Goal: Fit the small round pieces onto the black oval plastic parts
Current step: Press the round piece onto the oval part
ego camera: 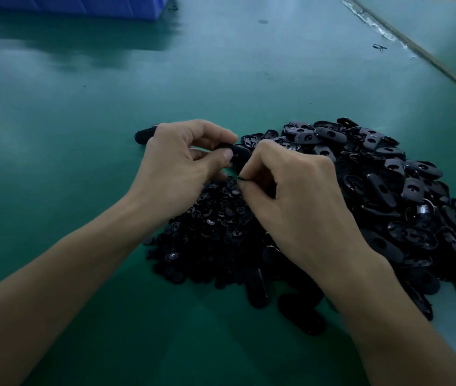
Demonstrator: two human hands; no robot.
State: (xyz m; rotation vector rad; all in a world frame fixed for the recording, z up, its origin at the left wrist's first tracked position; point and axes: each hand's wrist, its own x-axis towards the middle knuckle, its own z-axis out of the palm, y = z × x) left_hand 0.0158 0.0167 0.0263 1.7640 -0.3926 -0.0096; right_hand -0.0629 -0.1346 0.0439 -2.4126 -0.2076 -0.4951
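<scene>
While the blue bin [82,6] sits far off at the back left of the green counter [82,107], the work itself is gathered near the middle. A stray oval [144,135] lies on the counter just behind the left hand [176,168], whose thumb and curled fingers pinch one black oval part [239,154] by its end, raised a little above the piles. Below and between the hands spreads the pile of round pieces [213,224], small dark discs lying loose and overlapping. The right hand [299,196] is curled too, its thumb and forefinger nipping a single round piece [242,179] just beside the held oval part; whether the two touch I cannot tell, as the fingers cover the gap. To the right the heap of oval parts [388,190] is stacked thick, many showing a hole in the middle, which is presumably where a disc seats. Both kinds look like light, stiff moulded plastic, glossy enough to slip. The oval is probably best held by its edges or one end with the hole left clear. The disc is best taken by its rim and pressed in squarely rather than forced at a tilt, since thin clips might snap. Further right, a pale seam [416,48] crosses the counter diagonally.
</scene>
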